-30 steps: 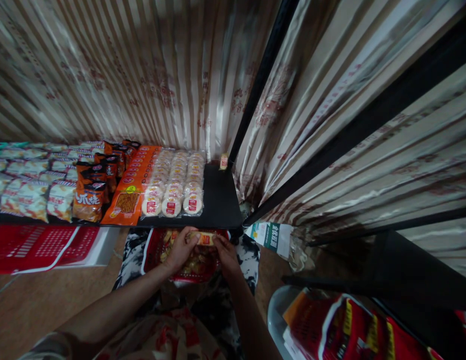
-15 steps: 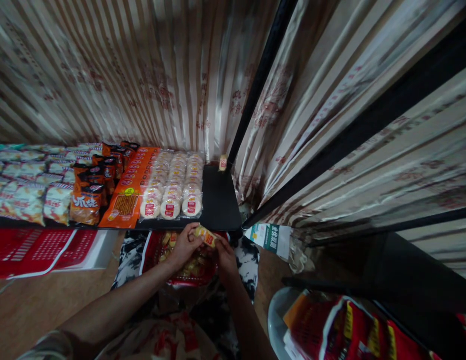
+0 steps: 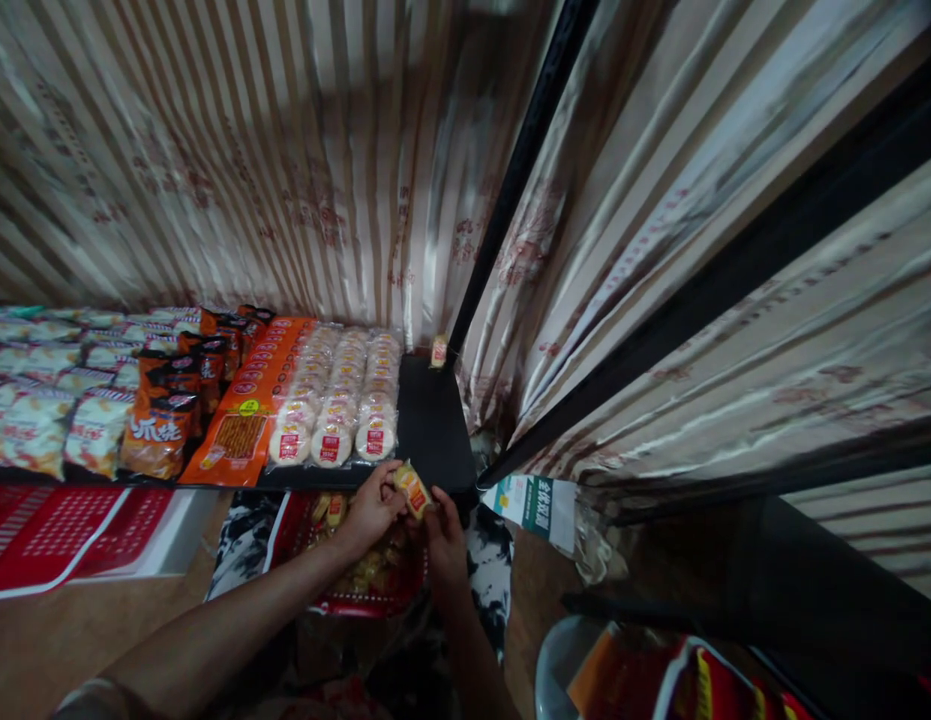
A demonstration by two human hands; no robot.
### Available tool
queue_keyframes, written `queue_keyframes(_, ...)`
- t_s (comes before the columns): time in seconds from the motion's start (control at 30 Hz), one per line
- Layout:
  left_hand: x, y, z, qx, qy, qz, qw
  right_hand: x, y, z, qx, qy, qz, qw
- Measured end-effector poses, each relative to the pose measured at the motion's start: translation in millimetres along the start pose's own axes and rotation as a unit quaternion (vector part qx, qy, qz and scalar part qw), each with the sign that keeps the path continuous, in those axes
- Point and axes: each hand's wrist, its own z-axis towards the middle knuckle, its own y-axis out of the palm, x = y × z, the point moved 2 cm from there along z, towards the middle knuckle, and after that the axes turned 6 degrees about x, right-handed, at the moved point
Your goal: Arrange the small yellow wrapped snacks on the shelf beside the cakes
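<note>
A small yellow snack packet (image 3: 413,491) with a red label is pinched between my two hands, just before the front edge of the black shelf (image 3: 432,425). My left hand (image 3: 375,508) grips its left end, and my right hand (image 3: 444,535) has its fingertips on the lower right end. Beneath them, a red plastic basket (image 3: 345,605) holds several similar yellow packets (image 3: 331,508). Rows of round, clear-wrapped cakes (image 3: 331,440) with red labels stand on the shelf, left of its bare right end. One small packet (image 3: 439,350) stands at the shelf's back right corner.
Left on the shelf are an orange snack bag (image 3: 236,430), black-and-orange bags (image 3: 159,430) and white bags (image 3: 30,420). A black post (image 3: 510,200) rises behind, before striped curtains (image 3: 322,150). Below right sits a grey tub (image 3: 559,660); a red basket (image 3: 52,530) is lower left.
The packet has turned to a steeper tilt in my fingers, both hands still on it. The whole view has shifted, so the shelf appears slightly lower and further left.
</note>
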Motion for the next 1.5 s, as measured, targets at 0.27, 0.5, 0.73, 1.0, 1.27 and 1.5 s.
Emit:
queue_keyframes(0.27, 16.3, 8.5, 12.7, -0.004, 0.033, 0.035, 0.999, -17.5, 0.1, 3.4, 0.01, -0.191, -0.22, 0.957)
queue_keyframes(0.5, 38.6, 14.2, 23.3, 0.017, 0.088, 0.085, 0.992, -38.0, 4.9, 10.8, 0.067, -0.299, -0.33, 0.893)
queue_keyframes(0.73, 46.8, 22.5, 43.6, 0.024, 0.125, 0.154, 0.98, -43.4, 16.7, 28.6, 0.069, -0.302, -0.319, 0.896)
queue_keyframes(1.0, 65.4, 30.5, 71.0, 0.014, 0.132, 0.211, 0.968, -47.7, 34.3, 59.6, 0.077, -0.299, -0.271, 0.912)
queue_keyframes(1.27, 78.7, 37.3, 110.4, 0.003, 0.14, 0.298, 0.944, -36.6, 54.1, 104.3, 0.082, -0.32, -0.223, 0.917)
queue_keyframes(1.5, 99.9, 39.9, 140.3, -0.003, 0.108, 0.411, 0.905, -35.3, 72.2, 133.4, 0.086, -0.331, -0.187, 0.921)
